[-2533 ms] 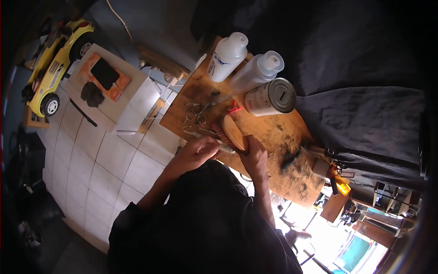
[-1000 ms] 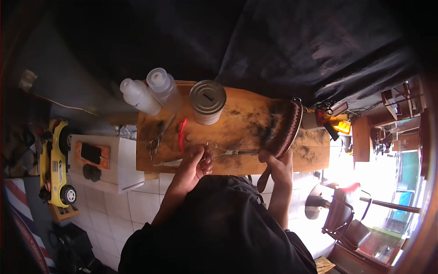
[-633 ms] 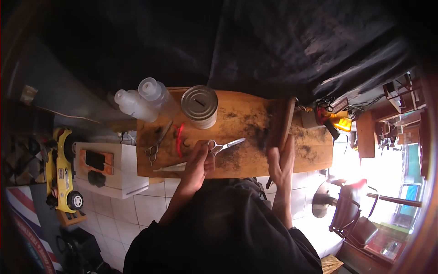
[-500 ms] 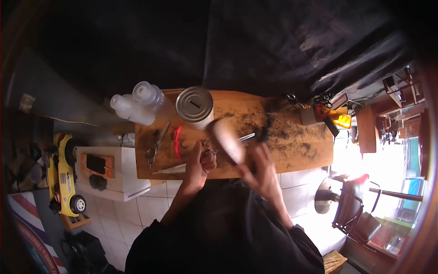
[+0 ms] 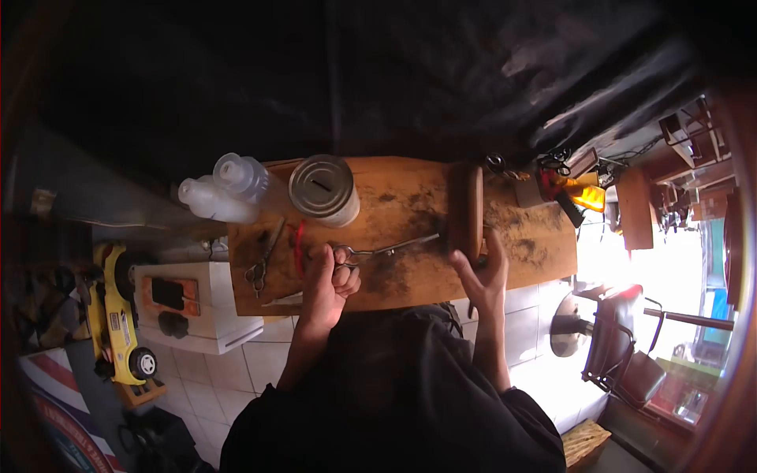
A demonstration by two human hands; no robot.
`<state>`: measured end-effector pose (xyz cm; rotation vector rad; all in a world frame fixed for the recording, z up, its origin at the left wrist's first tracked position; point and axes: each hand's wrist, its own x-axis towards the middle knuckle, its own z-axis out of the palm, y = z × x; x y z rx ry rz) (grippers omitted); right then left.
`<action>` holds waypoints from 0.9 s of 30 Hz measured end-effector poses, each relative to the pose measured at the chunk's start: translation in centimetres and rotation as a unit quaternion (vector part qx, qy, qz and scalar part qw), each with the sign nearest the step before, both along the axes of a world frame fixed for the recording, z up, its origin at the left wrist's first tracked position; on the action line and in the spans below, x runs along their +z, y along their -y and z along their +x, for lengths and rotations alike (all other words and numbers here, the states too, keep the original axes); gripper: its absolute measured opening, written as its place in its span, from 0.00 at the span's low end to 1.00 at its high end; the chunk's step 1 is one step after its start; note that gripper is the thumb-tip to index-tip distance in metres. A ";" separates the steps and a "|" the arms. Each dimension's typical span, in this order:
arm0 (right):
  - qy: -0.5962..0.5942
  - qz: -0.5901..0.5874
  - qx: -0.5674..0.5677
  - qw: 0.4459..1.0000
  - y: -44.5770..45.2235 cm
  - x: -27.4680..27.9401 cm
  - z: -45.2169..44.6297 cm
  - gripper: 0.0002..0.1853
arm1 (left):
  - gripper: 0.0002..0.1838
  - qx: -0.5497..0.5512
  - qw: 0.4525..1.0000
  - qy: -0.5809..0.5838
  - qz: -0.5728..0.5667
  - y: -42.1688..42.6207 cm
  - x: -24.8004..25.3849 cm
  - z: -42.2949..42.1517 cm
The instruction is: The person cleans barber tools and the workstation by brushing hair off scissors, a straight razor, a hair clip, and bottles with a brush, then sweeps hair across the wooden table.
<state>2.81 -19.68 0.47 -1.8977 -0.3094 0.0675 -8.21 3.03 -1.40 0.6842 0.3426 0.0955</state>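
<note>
My left hand (image 5: 330, 285) is closed on the handles of a pair of silver scissors (image 5: 385, 251), whose blades point right above the wooden table (image 5: 378, 296). In my right hand (image 5: 486, 276) is a wooden brush (image 5: 475, 206), seen edge-on with its bristle side towards the left; the thumb is spread from the fingers. Beyond my left hand stands a metal can (image 5: 323, 189) with a slot in its lid. A red object (image 5: 299, 246) and a second pair of scissors (image 5: 259, 272) lie to the left of that hand. Dark hair clippings are scattered over the tabletop.
Two plastic bottles (image 5: 214, 199) stand at the table's back left. A holder (image 5: 536, 189) with tools and a yellow object (image 5: 585, 197) is at the right end. Left of the table are a white cabinet (image 5: 229, 299) and a yellow toy car (image 5: 120, 331); a chair (image 5: 615, 331) stands right.
The brush passed over the scissors and is now back to their right. Earlier, the brush was lower left beside another tool. The view has turned, and my left hand now holds the scissors.
</note>
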 end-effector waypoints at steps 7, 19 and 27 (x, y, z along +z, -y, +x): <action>-0.225 0.170 0.112 0.953 -0.2 1.4 -0.2 0.20 | 0.18 -0.138 0.990 -0.026 -0.025 -0.8 0.9 1.4; -0.243 0.342 0.019 0.908 1.1 0.3 0.0 0.06 | 0.36 -0.202 0.971 0.129 0.028 -2.0 1.7 3.2; -0.270 0.205 0.020 0.941 -0.2 1.3 -1.1 0.09 | 0.21 -0.156 0.978 0.089 0.109 5.1 0.4 4.6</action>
